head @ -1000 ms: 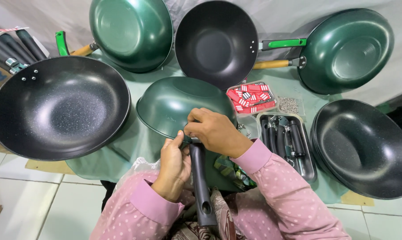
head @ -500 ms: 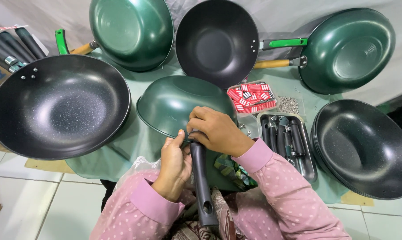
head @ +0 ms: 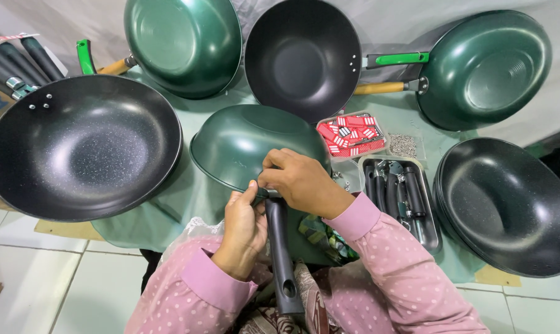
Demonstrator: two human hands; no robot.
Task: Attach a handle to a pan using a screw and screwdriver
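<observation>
We're at the handle-fitting step: the green wok [head: 249, 145] sits upside down on the bench [head: 187, 204] right in front of us, its rim toward our lap, and the black handle [head: 280, 253] runs from that rim back toward our body, hanging hole at the near end.

Left hand [head: 243, 232]: curled shut round the top of the handle, thumb and forefinger pinched at the joint where handle meets wok rim. Right hand [head: 298, 182]: fingers bent down over the same joint from the far side, closed on it; there may be a screw or small tool under the fingertips, but the knuckles hide it, so we can't tell. Both hands touch at the joint, w/ almost no gap between them.

Our judgement: the handle is seated but prob. not yet made fast. Next move calls for keeping the handle in line w/ the bracket using the left hand while the right does the fine work at the joint, steady pressure, no twisting of the wok on the cloth.

Near the right hand: a small tray of red and white packets [head: 349, 134], a clear box of small metal bits [head: 405, 145], and a metal tray of tools [head: 399, 198]. Finished green and black woks lie all round; the big black wok [head: 82, 148] lies to the left
</observation>
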